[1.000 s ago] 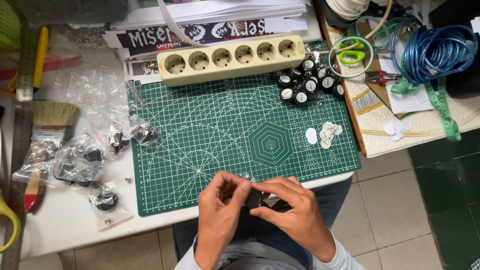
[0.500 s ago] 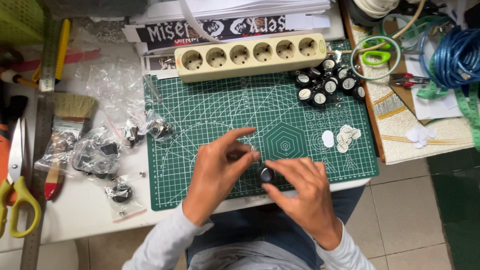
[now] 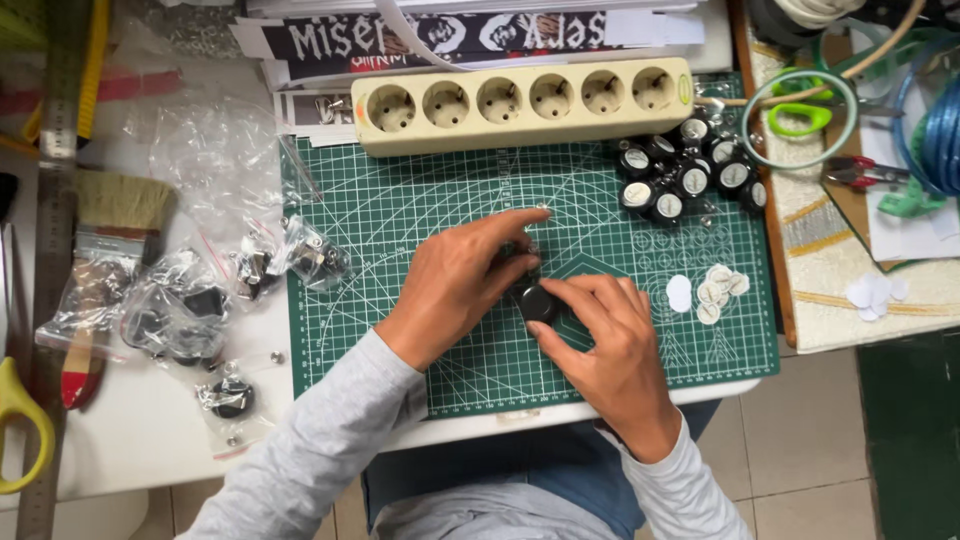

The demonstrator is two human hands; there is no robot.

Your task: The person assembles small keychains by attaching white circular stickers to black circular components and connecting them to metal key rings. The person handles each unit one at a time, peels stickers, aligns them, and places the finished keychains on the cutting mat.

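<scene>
Green mat (image 3: 400,330): both hands now further up, pinching black knob (image 3: 538,302).

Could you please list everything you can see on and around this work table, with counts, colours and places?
Cutting mat: one, green, table centre.
Power strip: one, cream, six sockets, mat's far edge.
Black knob: one, mid-mat, between both hands.
Knob pile: about ten, black with pale faces, mat's far right.
Discs: several, white, mat's right side.
Plastic bags: several, clear, holding dark parts, left of mat.
Brush: one, red handle, far left.
Ruler: one, metal, left edge.
Yellow scissors: one, lower left.
Green scissors: one, upper right.
Blue cable: one coil, right edge.
Left hand: fingers on knob.
Right hand: fingers on knob.
</scene>
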